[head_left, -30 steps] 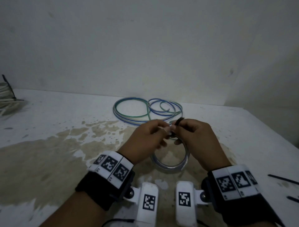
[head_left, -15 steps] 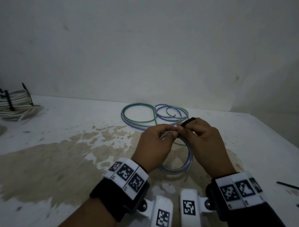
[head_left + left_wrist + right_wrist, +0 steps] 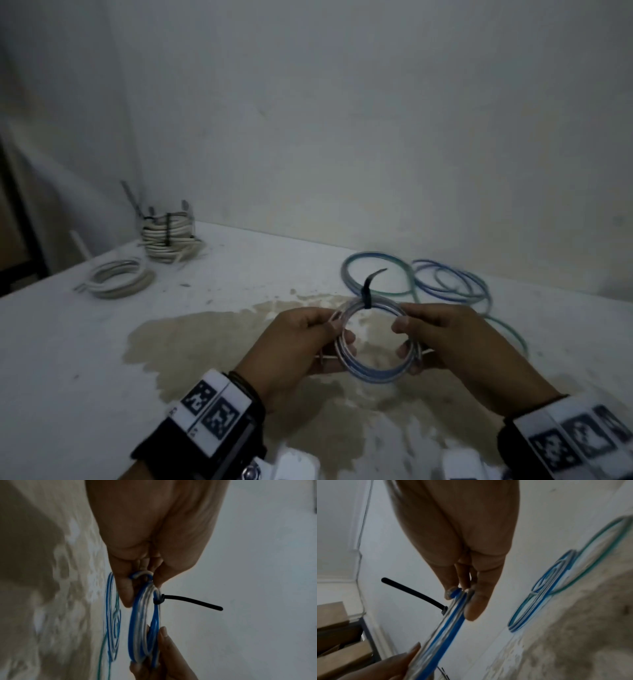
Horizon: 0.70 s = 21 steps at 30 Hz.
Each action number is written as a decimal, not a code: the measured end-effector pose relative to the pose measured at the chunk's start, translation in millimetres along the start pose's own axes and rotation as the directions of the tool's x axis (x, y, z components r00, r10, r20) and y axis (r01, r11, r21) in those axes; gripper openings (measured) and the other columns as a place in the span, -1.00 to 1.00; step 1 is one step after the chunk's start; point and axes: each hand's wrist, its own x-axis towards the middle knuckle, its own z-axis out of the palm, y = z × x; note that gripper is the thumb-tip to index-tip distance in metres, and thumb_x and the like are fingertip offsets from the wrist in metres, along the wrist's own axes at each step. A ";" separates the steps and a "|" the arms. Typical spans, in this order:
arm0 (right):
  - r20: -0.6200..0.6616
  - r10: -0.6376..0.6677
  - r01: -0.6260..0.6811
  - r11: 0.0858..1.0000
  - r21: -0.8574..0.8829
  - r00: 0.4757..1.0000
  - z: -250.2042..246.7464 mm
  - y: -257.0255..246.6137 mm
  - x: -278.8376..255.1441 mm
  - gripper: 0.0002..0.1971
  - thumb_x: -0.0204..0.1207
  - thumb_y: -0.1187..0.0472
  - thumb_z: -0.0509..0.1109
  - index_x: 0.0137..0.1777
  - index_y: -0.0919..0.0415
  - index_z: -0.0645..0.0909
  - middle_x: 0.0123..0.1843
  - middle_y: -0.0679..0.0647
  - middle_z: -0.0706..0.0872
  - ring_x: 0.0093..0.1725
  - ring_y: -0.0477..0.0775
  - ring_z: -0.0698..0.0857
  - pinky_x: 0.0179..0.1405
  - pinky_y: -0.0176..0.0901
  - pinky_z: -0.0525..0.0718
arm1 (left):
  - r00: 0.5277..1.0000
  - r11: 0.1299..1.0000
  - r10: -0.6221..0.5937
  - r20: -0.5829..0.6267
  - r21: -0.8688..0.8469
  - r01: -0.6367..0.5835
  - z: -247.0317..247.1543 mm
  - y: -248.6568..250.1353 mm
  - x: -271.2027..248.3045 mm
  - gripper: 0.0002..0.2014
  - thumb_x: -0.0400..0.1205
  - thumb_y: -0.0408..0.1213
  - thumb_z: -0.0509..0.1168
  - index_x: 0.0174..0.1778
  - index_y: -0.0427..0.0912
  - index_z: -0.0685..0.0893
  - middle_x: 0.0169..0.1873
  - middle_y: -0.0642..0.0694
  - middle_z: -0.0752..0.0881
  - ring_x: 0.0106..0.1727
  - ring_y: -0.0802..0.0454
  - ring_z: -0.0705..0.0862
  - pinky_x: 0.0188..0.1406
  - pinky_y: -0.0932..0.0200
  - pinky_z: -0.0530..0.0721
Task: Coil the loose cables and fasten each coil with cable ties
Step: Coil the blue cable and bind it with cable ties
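Head view: blue-white coil (image 3: 373,371) gripped between both hands.

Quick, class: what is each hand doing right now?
Left hand: grips the blue-and-white coil, left side.
Right hand: grips the same coil, right side.

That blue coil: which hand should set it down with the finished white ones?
Probably the left hand: it grips the blue coil's left side, and the white coils lie far left; the right hand is farther away.
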 end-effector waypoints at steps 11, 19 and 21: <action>0.221 -0.290 0.363 0.796 -0.484 0.931 145.1 -32.8 41.6 -0.73 0.64 0.18 0.27 -0.21 0.21 0.73 -0.35 -0.01 0.76 -0.44 -0.05 0.70 -0.38 -0.26 0.66 | 0.934 0.997 0.077 -0.349 0.034 -0.070 -124.4 18.4 -39.0 -0.80 0.70 -0.42 0.20 -0.08 -0.28 0.75 -0.33 -0.14 0.75 -0.36 0.08 0.76 -0.36 0.24 0.69; 0.442 0.206 -0.238 0.971 0.016 0.873 218.6 -63.2 66.6 -0.91 0.54 0.31 0.41 -0.12 0.33 0.71 -0.25 0.18 0.72 -0.40 0.04 0.63 -0.40 -0.17 0.66 | 0.870 0.981 0.071 -0.488 -0.122 -0.148 -202.6 37.5 -47.5 -0.76 0.65 -0.34 0.28 0.22 -0.24 0.65 -0.18 -0.20 0.81 -0.23 -0.01 0.80 -0.31 0.17 0.73; 0.428 0.224 -0.329 0.926 0.187 0.875 239.7 -66.3 72.8 -0.91 0.54 0.37 0.39 -0.16 0.40 0.65 -0.26 0.24 0.69 -0.40 0.08 0.65 -0.41 -0.14 0.70 | 0.847 0.976 0.061 -0.528 -0.147 -0.162 -213.6 41.9 -44.6 -0.72 0.65 -0.27 0.30 0.27 -0.19 0.61 -0.08 -0.18 0.81 -0.12 -0.05 0.81 -0.28 0.11 0.75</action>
